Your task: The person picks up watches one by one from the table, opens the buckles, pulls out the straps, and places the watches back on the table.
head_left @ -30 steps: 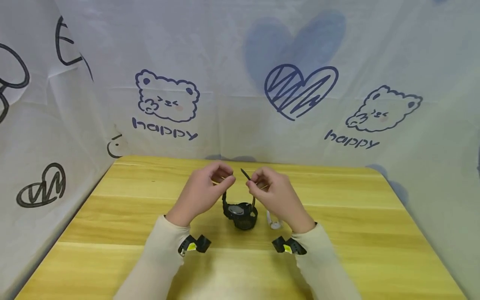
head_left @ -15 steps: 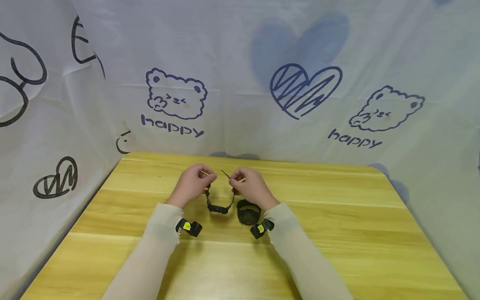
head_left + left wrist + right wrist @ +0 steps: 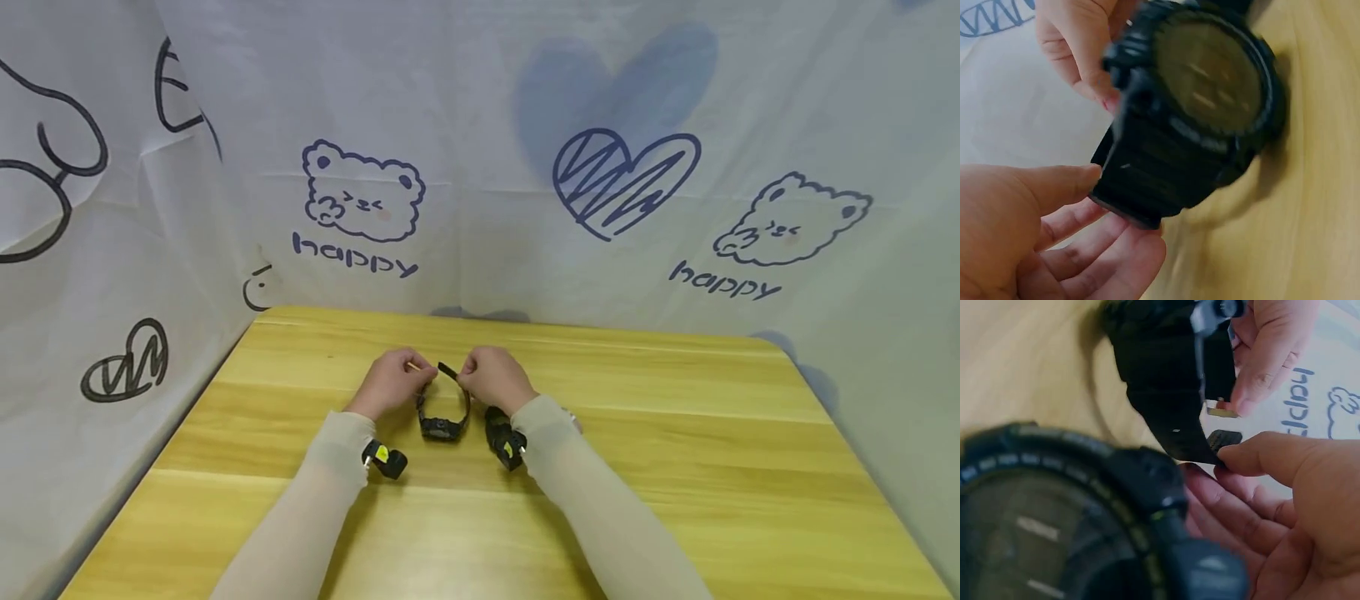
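In the head view a black digital watch (image 3: 441, 429) is held by its strap, the case hanging lowest and the two strap halves rising. My left hand (image 3: 390, 382) pinches the end of one strap half, where the right wrist view shows a metal buckle (image 3: 1222, 412). The other strap half is pinched by my right hand (image 3: 497, 379), its free tip sticking out toward the left hand. The strap ends are apart. Up close in the left wrist view, the watch's round face (image 3: 1207, 75) is turned to the camera.
A second black watch (image 3: 1054, 519) lies beside my right wrist, partly hidden in the head view. A bit of a white watch (image 3: 575, 421) shows behind the right sleeve. All is on a wooden table (image 3: 675, 500) with a printed cloth (image 3: 487, 275) behind.
Both hands have carried the watch left, away from the second black watch. The right sleeve now covers most of the white watch. The head view has shifted slightly.
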{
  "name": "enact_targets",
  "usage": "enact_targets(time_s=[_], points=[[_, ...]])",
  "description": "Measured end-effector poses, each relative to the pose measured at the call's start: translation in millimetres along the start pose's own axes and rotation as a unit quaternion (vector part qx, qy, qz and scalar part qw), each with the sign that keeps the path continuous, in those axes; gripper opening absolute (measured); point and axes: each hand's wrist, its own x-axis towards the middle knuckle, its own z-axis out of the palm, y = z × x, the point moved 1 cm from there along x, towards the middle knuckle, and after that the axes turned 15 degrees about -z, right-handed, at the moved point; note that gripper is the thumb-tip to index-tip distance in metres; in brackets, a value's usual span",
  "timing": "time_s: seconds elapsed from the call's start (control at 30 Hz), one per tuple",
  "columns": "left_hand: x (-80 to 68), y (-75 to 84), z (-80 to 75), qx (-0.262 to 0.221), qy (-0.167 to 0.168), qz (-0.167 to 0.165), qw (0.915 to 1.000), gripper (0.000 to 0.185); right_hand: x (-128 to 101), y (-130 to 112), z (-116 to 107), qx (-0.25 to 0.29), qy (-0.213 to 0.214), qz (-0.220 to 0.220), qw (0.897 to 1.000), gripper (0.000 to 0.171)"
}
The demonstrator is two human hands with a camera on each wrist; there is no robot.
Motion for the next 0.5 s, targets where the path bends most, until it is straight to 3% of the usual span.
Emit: enact_targets(time_s=[0.1,0.3,0.4,0.5], points=[[5.0,-5.2,3.3,0.038,0.021,0.007,0.999,0.019,2,1,3,-0.035,-0.021,0.01,0.999,0.044],[12.0,-10.0,11.6,0.062,0.028,0.003,0.9977,0.019,4,3,5,-0.071,-0.055,0.014,0.996,0.047],[13.1,-9.1,10.4,0.059,0.026,-0.009,0.9979,0.021,4,5,-7,-0.066,-0.055,0.021,0.996,0.053],[8.0,-2.3,1.9,0.054,0.047,-0.006,0.9974,0.025,-5,3,-33,-0.063,-0.019,0.003,0.998,0.046]])
